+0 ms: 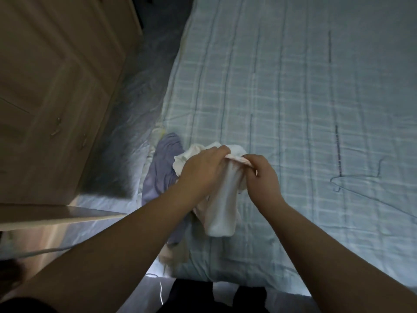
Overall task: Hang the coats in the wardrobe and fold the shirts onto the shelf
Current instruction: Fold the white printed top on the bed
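my left hand (203, 170) and right hand (262, 175) pinch the white shirt (222, 211) (bunched) above the bed (316, 109), beside the purple garment (161, 168).

Checked quilted bed cover (293, 98): fills frame right. Wooden panelled wardrobe (56, 86): upper left. Crumpled white cloth shirt (222, 208): lower centre, on bed. Lilac garment (161, 168): just left. Thin wire hanger (370, 188): right, on bed.

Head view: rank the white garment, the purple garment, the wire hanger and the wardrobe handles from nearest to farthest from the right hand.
1. White garment: pinched by the right hand itself.
2. Purple garment: on the bed's left edge, just past the left hand.
3. Wire hanger: lying on the bed, off to the right.
4. Wardrobe handles: far left.
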